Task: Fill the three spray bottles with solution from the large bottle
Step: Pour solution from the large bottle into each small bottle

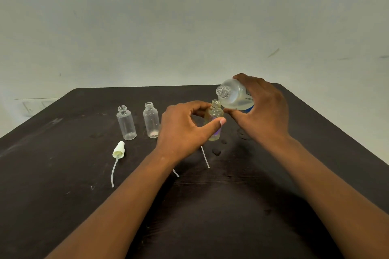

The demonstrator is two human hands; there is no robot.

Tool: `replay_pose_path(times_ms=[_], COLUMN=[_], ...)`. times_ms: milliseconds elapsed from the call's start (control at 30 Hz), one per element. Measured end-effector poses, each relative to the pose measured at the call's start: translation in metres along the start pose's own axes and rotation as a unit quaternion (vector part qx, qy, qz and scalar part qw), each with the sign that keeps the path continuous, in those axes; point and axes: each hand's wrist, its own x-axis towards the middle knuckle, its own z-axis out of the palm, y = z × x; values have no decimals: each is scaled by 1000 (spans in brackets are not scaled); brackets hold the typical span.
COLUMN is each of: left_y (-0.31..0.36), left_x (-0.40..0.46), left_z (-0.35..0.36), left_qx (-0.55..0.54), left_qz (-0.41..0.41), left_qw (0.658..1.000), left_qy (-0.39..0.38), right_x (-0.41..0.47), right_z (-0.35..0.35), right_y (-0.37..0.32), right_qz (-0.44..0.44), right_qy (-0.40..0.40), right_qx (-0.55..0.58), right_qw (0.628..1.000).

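Three small clear spray bottles stand uncapped in a row on the dark table (63, 174). The left bottle (126, 123) and the middle bottle (151, 120) stand free and look empty. My left hand (185, 130) grips the right bottle (215, 115) between thumb and fingers; it stands on the table with a little liquid at its bottom. My right hand (263, 109) holds the large clear bottle (233, 94) tilted on its side, its open mouth pointing left just above the right bottle's neck. No stream of liquid is visible.
A white spray head (119, 149) with its dip tube lies in front of the left bottle. Two more dip tubes (205, 156) stick out from under my left forearm. Wet spots (216, 151) mark the table near the right bottle. A pale wall rises behind.
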Motion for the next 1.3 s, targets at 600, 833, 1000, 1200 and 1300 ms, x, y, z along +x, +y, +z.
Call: replay_pose_path(times_ms=[600, 833, 1000, 1200, 1300], left_y=[-5, -7, -6, -6, -6], left_x=[2, 2, 2, 1, 1], left_z=[3, 3, 3, 3, 3], left_qx=[12, 12, 15, 23, 22], left_qz=[0, 2, 5, 6, 7], left_qw=[1000, 1000, 1000, 1000, 1000], left_qy=[-3, -1, -2, -6, -4], right_x=[0, 0, 0, 1, 1], right_z=[2, 1, 1, 2, 3], right_y=[5, 4, 4, 6, 6], right_qz=[-13, -15, -16, -13, -14], right_qy=[-18, -10, -10, -13, -11], right_qx=[-22, -23, -25, -25, -28], right_qw=[1000, 1000, 999, 1000, 999])
